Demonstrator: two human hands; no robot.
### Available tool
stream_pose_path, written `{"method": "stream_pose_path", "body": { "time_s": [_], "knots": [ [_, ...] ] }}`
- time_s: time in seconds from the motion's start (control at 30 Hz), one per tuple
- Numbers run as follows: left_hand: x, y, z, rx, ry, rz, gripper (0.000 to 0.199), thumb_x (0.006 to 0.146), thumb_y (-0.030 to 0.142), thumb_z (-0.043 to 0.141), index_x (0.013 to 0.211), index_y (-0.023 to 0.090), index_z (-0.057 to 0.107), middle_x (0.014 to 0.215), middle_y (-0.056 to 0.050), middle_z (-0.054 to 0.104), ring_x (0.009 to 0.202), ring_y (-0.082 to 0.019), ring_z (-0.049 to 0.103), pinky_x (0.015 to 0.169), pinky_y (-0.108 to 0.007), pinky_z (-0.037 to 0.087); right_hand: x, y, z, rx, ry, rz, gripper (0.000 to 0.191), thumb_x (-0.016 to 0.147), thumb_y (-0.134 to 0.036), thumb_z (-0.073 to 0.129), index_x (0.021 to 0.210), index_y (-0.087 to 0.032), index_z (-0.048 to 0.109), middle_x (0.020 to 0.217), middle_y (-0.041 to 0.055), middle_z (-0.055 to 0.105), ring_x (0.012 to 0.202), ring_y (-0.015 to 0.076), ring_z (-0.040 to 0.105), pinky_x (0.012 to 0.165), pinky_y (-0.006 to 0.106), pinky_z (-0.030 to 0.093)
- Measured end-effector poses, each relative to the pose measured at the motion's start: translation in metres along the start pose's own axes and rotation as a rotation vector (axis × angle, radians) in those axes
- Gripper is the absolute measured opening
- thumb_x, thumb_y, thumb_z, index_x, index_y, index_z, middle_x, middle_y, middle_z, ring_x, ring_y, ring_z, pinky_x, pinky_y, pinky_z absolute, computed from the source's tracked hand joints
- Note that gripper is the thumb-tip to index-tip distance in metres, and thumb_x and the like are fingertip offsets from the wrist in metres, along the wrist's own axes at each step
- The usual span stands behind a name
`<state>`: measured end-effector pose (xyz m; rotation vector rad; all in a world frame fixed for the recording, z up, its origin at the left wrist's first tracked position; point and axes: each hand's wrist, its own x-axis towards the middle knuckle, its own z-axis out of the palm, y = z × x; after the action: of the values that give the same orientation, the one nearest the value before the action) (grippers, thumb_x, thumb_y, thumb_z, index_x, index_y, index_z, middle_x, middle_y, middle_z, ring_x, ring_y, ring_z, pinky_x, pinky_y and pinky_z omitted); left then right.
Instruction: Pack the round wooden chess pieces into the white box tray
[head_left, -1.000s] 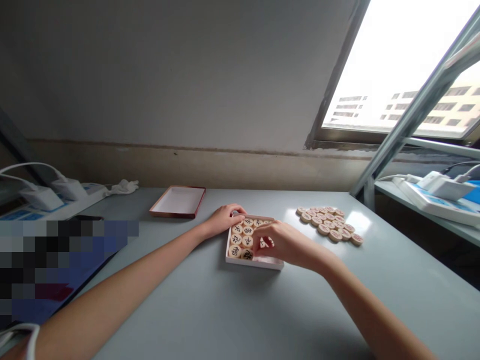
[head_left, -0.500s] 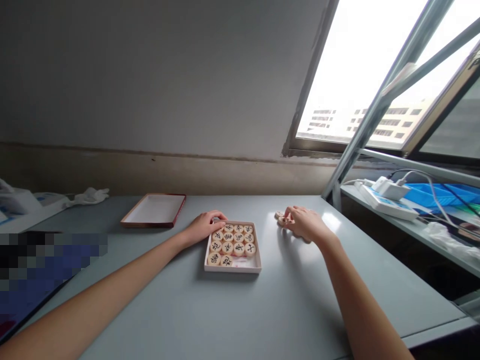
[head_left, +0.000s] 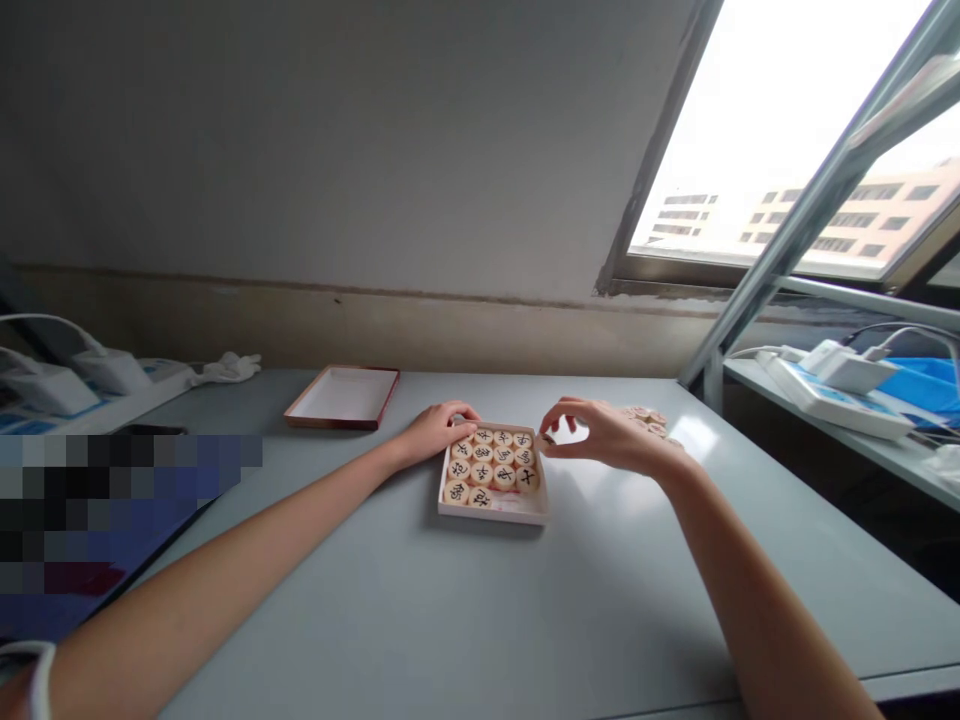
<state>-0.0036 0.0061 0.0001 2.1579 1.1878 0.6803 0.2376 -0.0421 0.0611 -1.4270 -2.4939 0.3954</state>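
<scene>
A shallow white box (head_left: 491,514) sits on the desk in front of me, holding rows of round Chinese chess pieces (head_left: 482,474) with black characters. Bare box floor shows at its near right corner. My left hand (head_left: 441,432) grips the far left corner of the box, thumb over the rim. Just off the box's right edge, my right hand (head_left: 581,432) pinches a chess piece (head_left: 550,438) between thumb and fingers; the fingers partly cover it. Behind the right hand lie several loose chess pieces (head_left: 651,420), partly hidden by it.
A box lid (head_left: 343,397) with red sides lies inside-up at the back left of the grey desk (head_left: 465,620). Power strips with white chargers (head_left: 112,370) are at the left; another strip (head_left: 832,395) sits on the right shelf. A metal post (head_left: 757,280) stands at the back right.
My right hand has lifted a chess piece from the loose group and carried it left to the box's edge. The left hand stays on the box. The view has shifted slightly left.
</scene>
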Motion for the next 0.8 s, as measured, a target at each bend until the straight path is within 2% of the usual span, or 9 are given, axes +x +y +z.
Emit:
{"method": "stream_pose_path", "body": {
  "time_s": [0.13, 0.27, 0.37, 0.5, 0.57, 0.63, 0.7, 0.73, 0.8],
  "knots": [
    [0.000, 0.000, 0.000, -0.001, -0.007, -0.007, 0.026, 0.072, 0.032, 0.044, 0.085, 0.017, 0.061, 0.090, -0.003, 0.062, 0.080, -0.018, 0.055, 0.068, -0.023, 0.042, 0.000, -0.026, 0.002, 0.155, -0.131, -0.219, 0.022, 0.071, -0.035, 0.059, 0.088, -0.021, 0.059, 0.088, 0.0015, 0.057, 0.079, 0.0140, 0.052, 0.068, 0.024, 0.039],
    [0.001, 0.001, 0.000, 0.022, 0.004, -0.004, 0.026, 0.072, 0.032, 0.044, 0.084, 0.016, 0.061, 0.089, -0.003, 0.062, 0.078, -0.017, 0.054, 0.071, -0.024, 0.041, 0.000, -0.039, 0.010, 0.146, -0.253, -0.235, 0.017, 0.071, -0.024, 0.060, 0.088, -0.022, 0.060, 0.083, -0.0007, 0.058, 0.071, 0.0115, 0.051, 0.061, 0.021, 0.038],
    [0.001, 0.002, -0.001, 0.024, 0.006, -0.001, 0.025, 0.073, 0.032, 0.044, 0.084, 0.017, 0.061, 0.088, -0.003, 0.062, 0.078, -0.017, 0.054, 0.071, -0.024, 0.041, 0.000, -0.040, 0.015, 0.095, -0.262, -0.217, 0.019, 0.070, -0.018, 0.059, 0.089, -0.022, 0.058, 0.075, -0.0024, 0.057, 0.063, 0.0097, 0.048, 0.053, 0.019, 0.034],
    [0.000, 0.001, -0.001, 0.014, 0.003, 0.007, 0.025, 0.073, 0.032, 0.044, 0.083, 0.017, 0.060, 0.088, -0.003, 0.062, 0.077, -0.017, 0.054, 0.069, -0.024, 0.041, 0.000, -0.034, 0.015, 0.019, -0.206, -0.169, 0.017, 0.071, -0.025, 0.059, 0.087, -0.022, 0.056, 0.072, -0.0024, 0.056, 0.060, 0.0101, 0.047, 0.050, 0.019, 0.032],
    [0.000, 0.001, 0.000, 0.008, 0.002, 0.006, 0.025, 0.072, 0.032, 0.044, 0.083, 0.017, 0.060, 0.088, -0.003, 0.062, 0.077, -0.017, 0.054, 0.068, -0.024, 0.041, 0.002, -0.025, 0.015, -0.057, -0.102, -0.130, 0.015, 0.075, -0.029, 0.055, 0.088, -0.023, 0.055, 0.078, -0.0007, 0.058, 0.066, 0.0122, 0.050, 0.056, 0.021, 0.036],
    [0.001, 0.000, 0.000, 0.004, -0.002, -0.003, 0.026, 0.072, 0.032, 0.044, 0.084, 0.016, 0.060, 0.088, -0.003, 0.062, 0.077, -0.017, 0.054, 0.067, -0.024, 0.041, 0.004, -0.010, 0.016, -0.218, 0.092, -0.037, 0.018, 0.079, -0.028, 0.048, 0.094, -0.022, 0.055, 0.092, 0.0038, 0.058, 0.084, 0.0173, 0.051, 0.069, 0.028, 0.038],
    [0.000, 0.000, 0.000, 0.001, -0.007, -0.015, 0.026, 0.072, 0.033, 0.044, 0.085, 0.016, 0.060, 0.087, -0.003, 0.062, 0.077, -0.017, 0.055, 0.066, -0.024, 0.042, 0.005, 0.009, 0.019, -0.428, 0.244, 0.108, 0.027, 0.081, -0.024, 0.043, 0.106, -0.019, 0.052, 0.110, 0.0106, 0.053, 0.103, 0.0239, 0.044, 0.081, 0.037, 0.034],
    [0.000, 0.000, 0.000, 0.000, -0.011, -0.020, 0.027, 0.073, 0.033, 0.044, 0.085, 0.016, 0.060, 0.087, -0.003, 0.062, 0.077, -0.018, 0.055, 0.065, -0.023, 0.042, 0.005, 0.019, 0.021, -0.519, 0.265, 0.186, 0.033, 0.081, -0.022, 0.041, 0.112, -0.016, 0.048, 0.120, 0.0137, 0.047, 0.110, 0.0266, 0.039, 0.085, 0.041, 0.031],
    [0.000, 0.000, 0.000, -0.004, -0.016, -0.026, 0.027, 0.073, 0.034, 0.043, 0.087, 0.016, 0.059, 0.088, -0.003, 0.062, 0.077, -0.018, 0.055, 0.065, -0.023, 0.041, 0.004, 0.038, 0.024, -0.625, 0.207, 0.304, 0.042, 0.080, -0.019, 0.039, 0.121, -0.012, 0.041, 0.133, 0.0163, 0.032, 0.118, 0.0288, 0.030, 0.089, 0.045, 0.028]
  ]
}}
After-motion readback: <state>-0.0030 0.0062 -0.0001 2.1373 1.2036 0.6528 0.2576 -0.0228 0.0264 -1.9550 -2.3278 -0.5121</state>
